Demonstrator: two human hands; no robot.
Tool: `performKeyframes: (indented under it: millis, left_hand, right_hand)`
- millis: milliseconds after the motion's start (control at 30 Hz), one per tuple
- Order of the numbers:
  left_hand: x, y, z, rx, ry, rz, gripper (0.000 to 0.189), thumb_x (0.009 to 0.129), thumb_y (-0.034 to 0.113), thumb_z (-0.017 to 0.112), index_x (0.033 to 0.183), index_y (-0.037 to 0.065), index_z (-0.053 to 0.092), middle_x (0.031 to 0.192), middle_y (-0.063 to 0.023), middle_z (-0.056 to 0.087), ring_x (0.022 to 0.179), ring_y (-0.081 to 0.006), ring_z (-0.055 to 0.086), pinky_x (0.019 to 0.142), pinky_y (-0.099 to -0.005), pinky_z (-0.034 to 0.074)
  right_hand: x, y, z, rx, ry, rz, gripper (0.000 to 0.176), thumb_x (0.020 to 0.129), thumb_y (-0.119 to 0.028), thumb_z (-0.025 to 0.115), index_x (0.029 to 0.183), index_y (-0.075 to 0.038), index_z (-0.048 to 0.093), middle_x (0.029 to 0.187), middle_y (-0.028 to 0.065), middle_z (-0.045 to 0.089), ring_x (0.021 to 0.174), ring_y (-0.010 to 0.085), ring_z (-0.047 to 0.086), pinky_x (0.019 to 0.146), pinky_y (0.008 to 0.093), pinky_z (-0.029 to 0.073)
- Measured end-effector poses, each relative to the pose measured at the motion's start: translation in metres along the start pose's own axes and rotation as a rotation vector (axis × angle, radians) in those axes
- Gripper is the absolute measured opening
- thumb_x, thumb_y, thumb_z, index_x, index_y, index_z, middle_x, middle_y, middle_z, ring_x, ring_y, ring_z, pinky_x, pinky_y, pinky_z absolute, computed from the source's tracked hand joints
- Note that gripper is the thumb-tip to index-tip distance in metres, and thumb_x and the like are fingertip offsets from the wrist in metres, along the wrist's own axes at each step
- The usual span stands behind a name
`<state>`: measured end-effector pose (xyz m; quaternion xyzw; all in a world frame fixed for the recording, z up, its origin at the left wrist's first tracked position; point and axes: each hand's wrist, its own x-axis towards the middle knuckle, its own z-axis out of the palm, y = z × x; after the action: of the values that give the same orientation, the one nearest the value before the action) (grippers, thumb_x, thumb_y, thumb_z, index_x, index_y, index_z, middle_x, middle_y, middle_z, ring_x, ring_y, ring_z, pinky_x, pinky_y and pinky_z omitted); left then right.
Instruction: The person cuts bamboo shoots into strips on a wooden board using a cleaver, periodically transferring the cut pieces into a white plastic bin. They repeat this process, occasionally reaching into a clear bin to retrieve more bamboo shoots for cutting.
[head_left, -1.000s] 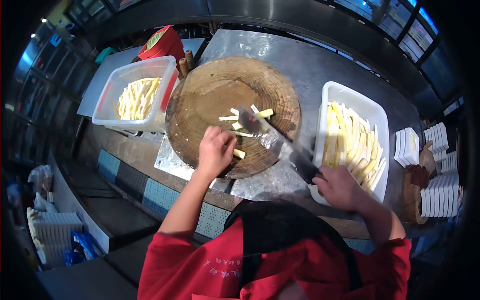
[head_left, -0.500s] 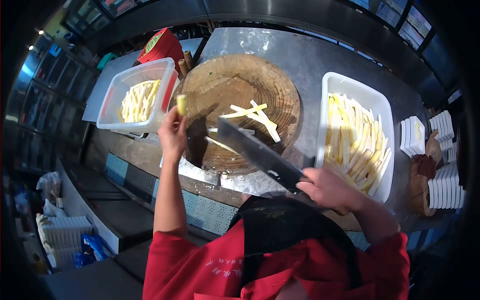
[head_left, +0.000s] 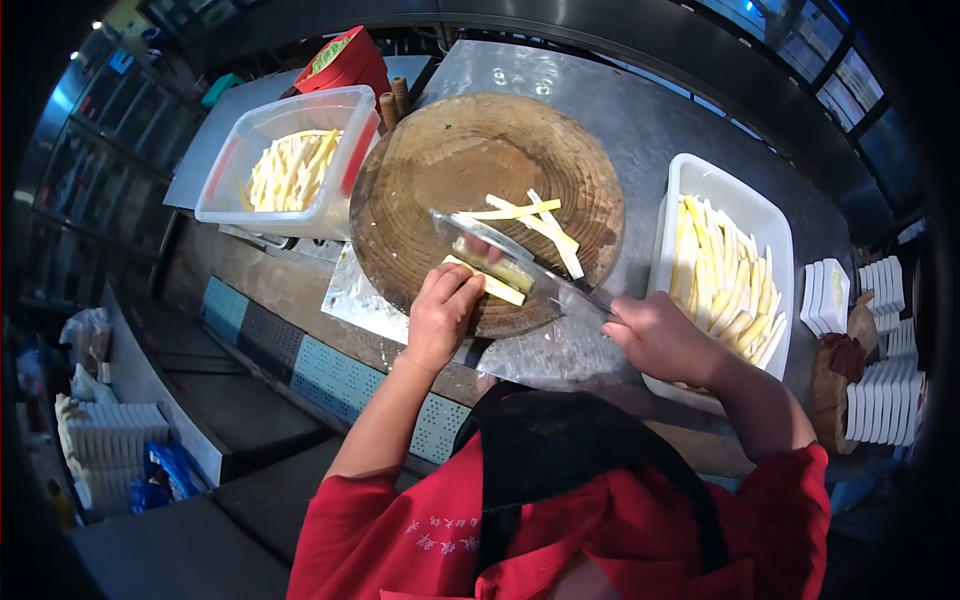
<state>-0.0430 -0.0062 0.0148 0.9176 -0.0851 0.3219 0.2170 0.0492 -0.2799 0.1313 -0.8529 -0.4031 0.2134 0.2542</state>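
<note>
A round wooden chopping board (head_left: 470, 160) lies on a steel counter. My left hand (head_left: 440, 312) presses down on a pale yellow vegetable piece (head_left: 492, 285) at the board's near edge. My right hand (head_left: 660, 338) grips the handle of a cleaver (head_left: 515, 265), whose blade lies across that piece beside my left fingers. A few cut strips (head_left: 535, 222) lie on the board just beyond the blade.
A clear tub (head_left: 285, 170) with cut strips stands left of the board, a red box (head_left: 345, 62) behind it. A white tray (head_left: 725, 265) of uncut pieces stands to the right. Stacked white dishes (head_left: 880, 340) fill the far right. Below the counter are tiles and shelving.
My left hand was up by the clear tub with a small piece; now it is back down on the board. The cleaver has come down from the air onto the piece.
</note>
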Motion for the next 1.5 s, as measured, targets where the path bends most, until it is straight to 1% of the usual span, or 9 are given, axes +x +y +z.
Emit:
performKeyframes:
  millis: [167, 367, 433, 633, 967, 1067, 1267, 1333, 1500]
  left_hand:
    - [-0.004, 0.002, 0.009, -0.046, 0.095, -0.074, 0.019, 0.073, 0.000, 0.071, 0.091, 0.002, 0.066, 0.091, -0.0103, 0.063, 0.090, -0.0308, 0.061, 0.076, -0.0374, 0.052]
    - [-0.001, 0.000, 0.008, -0.081, 0.109, -0.065, 0.018, 0.073, -0.001, 0.072, 0.089, 0.002, 0.065, 0.090, -0.0102, 0.063, 0.089, -0.0309, 0.061, 0.077, -0.0375, 0.052]
    - [-0.004, -0.001, 0.007, -0.101, 0.070, -0.088, 0.018, 0.072, -0.002, 0.072, 0.089, 0.002, 0.065, 0.088, -0.0104, 0.062, 0.088, -0.0309, 0.061, 0.076, -0.0377, 0.051]
    - [-0.011, 0.004, 0.001, -0.108, 0.090, -0.073, 0.020, 0.070, -0.002, 0.074, 0.087, 0.002, 0.064, 0.087, -0.0107, 0.061, 0.086, -0.0313, 0.060, 0.075, -0.0384, 0.050]
    - [-0.008, 0.012, 0.004, -0.070, 0.089, -0.113, 0.021, 0.069, -0.002, 0.076, 0.086, 0.003, 0.064, 0.088, -0.0099, 0.060, 0.089, -0.0312, 0.058, 0.076, -0.0395, 0.050]
    - [-0.009, 0.008, 0.005, -0.093, 0.086, -0.132, 0.020, 0.069, -0.001, 0.076, 0.085, 0.003, 0.065, 0.087, -0.0096, 0.060, 0.089, -0.0309, 0.058, 0.076, -0.0398, 0.049]
    - [0.014, 0.002, 0.012, -0.091, -0.025, -0.138, 0.016, 0.068, 0.006, 0.079, 0.079, 0.006, 0.067, 0.084, -0.0082, 0.061, 0.082, -0.0281, 0.058, 0.070, -0.0373, 0.049]
    - [0.036, 0.000, 0.027, -0.045, -0.047, -0.083, 0.018, 0.068, 0.008, 0.080, 0.076, 0.005, 0.064, 0.085, -0.0098, 0.061, 0.083, -0.0294, 0.058, 0.071, -0.0388, 0.049]
    - [0.097, -0.020, 0.072, 0.095, -0.132, -0.044, 0.009, 0.072, 0.006, 0.073, 0.075, 0.005, 0.065, 0.085, -0.0134, 0.061, 0.085, -0.0340, 0.055, 0.076, -0.0435, 0.046]
  right_hand:
    - [-0.006, -0.020, -0.018, -0.249, -0.224, 0.106, 0.021, 0.091, -0.020, 0.054, 0.086, 0.001, 0.056, 0.073, 0.0267, 0.061, 0.075, 0.0457, 0.061, 0.070, 0.0512, 0.049]
    - [0.015, -0.015, 0.009, -0.360, -0.212, 0.028, 0.021, 0.090, -0.018, 0.057, 0.083, 0.001, 0.052, 0.065, 0.0215, 0.059, 0.066, 0.0422, 0.061, 0.062, 0.0502, 0.047]
    - [0.024, -0.023, 0.017, -0.319, -0.171, -0.092, 0.013, 0.080, -0.007, 0.054, 0.088, 0.003, 0.055, 0.077, 0.0235, 0.064, 0.077, 0.0408, 0.065, 0.070, 0.0496, 0.050]
    - [0.006, 0.007, 0.012, -0.125, -0.007, -0.022, 0.019, 0.087, -0.014, 0.061, 0.082, 0.003, 0.053, 0.065, 0.0246, 0.056, 0.066, 0.0437, 0.059, 0.061, 0.0499, 0.046]
    - [-0.004, -0.013, 0.009, -0.280, -0.188, 0.025, 0.021, 0.091, -0.018, 0.054, 0.087, 0.002, 0.057, 0.072, 0.0250, 0.062, 0.072, 0.0436, 0.063, 0.068, 0.0503, 0.050]
    - [0.001, -0.002, 0.019, -0.277, 0.001, -0.152, 0.019, 0.088, -0.016, 0.060, 0.080, 0.000, 0.055, 0.066, 0.0210, 0.059, 0.065, 0.0417, 0.060, 0.061, 0.0480, 0.048]
    - [-0.038, 0.027, 0.005, -0.150, 0.120, 0.003, 0.020, 0.091, -0.018, 0.058, 0.084, 0.000, 0.058, 0.067, 0.0187, 0.062, 0.063, 0.0333, 0.064, 0.062, 0.0394, 0.052]
    - [-0.067, 0.005, -0.028, 0.492, 0.194, 0.625, 0.021, 0.090, -0.019, 0.061, 0.084, 0.001, 0.057, 0.059, 0.0092, 0.058, 0.049, 0.0182, 0.058, 0.049, 0.0317, 0.048]
    - [-0.153, 0.031, -0.039, 0.545, 0.712, 0.694, 0.020, 0.089, -0.014, 0.062, 0.079, 0.002, 0.056, 0.055, 0.0038, 0.054, 0.042, 0.0087, 0.052, 0.040, 0.0254, 0.041]
